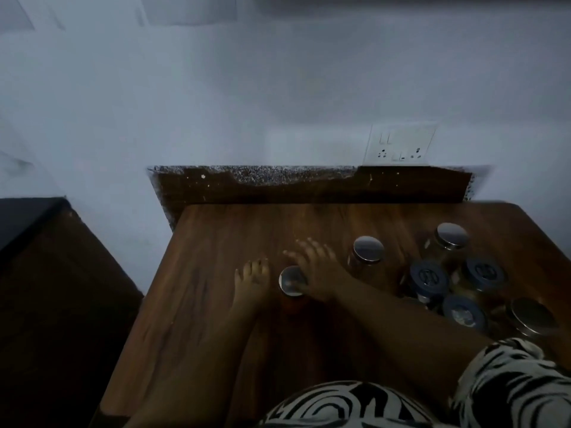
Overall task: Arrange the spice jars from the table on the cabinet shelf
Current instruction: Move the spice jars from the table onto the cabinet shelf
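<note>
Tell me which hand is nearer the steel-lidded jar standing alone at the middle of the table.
Right. The right hand lies over the jar, its fingers spread above the lid's right side. The left hand is just left of it, apart or barely touching; blur hides which.

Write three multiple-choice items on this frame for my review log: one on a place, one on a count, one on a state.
1. Where on the brown wooden table do the glass jars with blue round lids stand?
A. At its left edge
B. On its right side
C. At its near left corner

2. How many blue-lidded jars show?
A. One
B. Three
C. Six

3. How is the silver-lidded glass jar between the left hand and the right hand?
A. Upright, lid on
B. Lying on its side
C. Upright, lid off

Key: 1 B, the blue lids cluster to the right of both hands. 2 B, three blue lids sit among the silver ones. 3 A, its round lid faces up on the jar.
</note>
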Demonstrator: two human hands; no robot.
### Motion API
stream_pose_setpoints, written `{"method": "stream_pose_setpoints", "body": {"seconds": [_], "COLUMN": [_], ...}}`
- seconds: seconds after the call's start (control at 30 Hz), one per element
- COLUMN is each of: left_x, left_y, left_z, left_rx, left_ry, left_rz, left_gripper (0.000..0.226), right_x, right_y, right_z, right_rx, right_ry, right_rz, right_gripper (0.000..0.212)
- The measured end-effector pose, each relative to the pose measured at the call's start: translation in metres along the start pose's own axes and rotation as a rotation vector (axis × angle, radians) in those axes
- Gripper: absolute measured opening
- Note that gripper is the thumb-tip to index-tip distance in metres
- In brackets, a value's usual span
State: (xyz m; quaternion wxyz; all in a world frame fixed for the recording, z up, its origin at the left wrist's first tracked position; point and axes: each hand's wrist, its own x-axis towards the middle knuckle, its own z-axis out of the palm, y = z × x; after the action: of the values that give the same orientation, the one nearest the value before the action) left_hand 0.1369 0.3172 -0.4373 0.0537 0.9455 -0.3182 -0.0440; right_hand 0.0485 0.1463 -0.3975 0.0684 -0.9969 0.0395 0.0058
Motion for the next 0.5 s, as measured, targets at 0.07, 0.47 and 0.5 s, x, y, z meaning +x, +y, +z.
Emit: {"method": "stream_pose_setpoints", "body": {"seconds": [0.07, 0.47, 0.5], "left_x": [-0.006, -0.028, -0.026], "left_y": [-0.003, 0.018, 0.022], "left_z": [0.016, 0.033, 0.028], "left_rx": [-0.03, -0.817, -0.855], "left_ry": [-0.032, -0.01, 0.013], "left_rz": [-0.052, -0.076, -0.073], "left_gripper": [0.088, 0.128, 0.122], "right_x": [-0.002, 0.011, 0.011], "right_y": [-0.014, -0.005, -0.003], "right_z": [0.015, -0.014, -0.021], "right_rx": [0.039, 0.366, 0.43], "right_ry": [-0.094, -0.105, -0.082], "right_rz": [-0.076, 0.235, 0.255], "right_gripper": [0.086, 0.058, 0.054]}}
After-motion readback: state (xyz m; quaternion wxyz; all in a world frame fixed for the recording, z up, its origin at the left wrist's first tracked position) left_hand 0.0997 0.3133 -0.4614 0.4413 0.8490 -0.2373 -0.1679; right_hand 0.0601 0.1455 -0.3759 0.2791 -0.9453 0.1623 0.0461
